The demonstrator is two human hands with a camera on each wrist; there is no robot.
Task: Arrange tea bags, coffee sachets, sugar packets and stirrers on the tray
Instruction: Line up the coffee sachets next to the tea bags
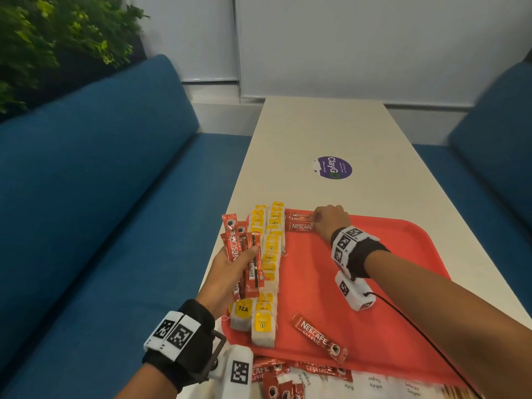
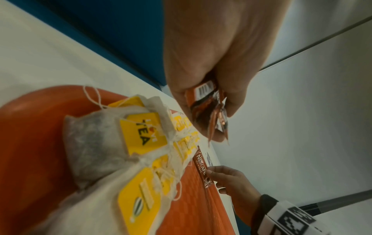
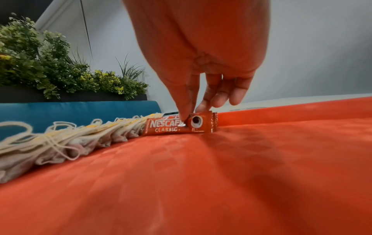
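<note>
Sachets of red Nescafé coffee (image 1: 299, 223), narrow foil sticks, lying flat at the far-left corner of the red plastic tray (image 1: 403, 283), long axes running left to right across it, left ends just beside the column of yellow-tagged paper tea bags (image 1: 269, 254). Pinching the right end of the nearer sachet (image 3: 177, 127) between thumb and fingertips, right hand (image 1: 331, 221) pressing down, printed cup end under the fingers (image 3: 209, 95). Gripping a fanned bundle of red coffee sachets (image 1: 244, 254) in the left hand (image 1: 227, 272), fingers curled round it, long axes pointing away and slightly upward, held over the tray's left edge beside the tea bags. Running front to back along the left edge, the tea bags overlapping in two rows, strings loose. Lying diagonally near the tray's front edge, one single red coffee sachet (image 1: 318, 338), cup end toward the near right. Showing bare red tray floor between this sachet and the far pair and out to the right rim. Sitting on the white table (image 1: 331, 133) at the near tray edge, more red sachets (image 1: 276, 381) and white paper sugar packets (image 1: 374, 383). Flanking the table, blue upholstered benches (image 1: 100, 197).
</note>
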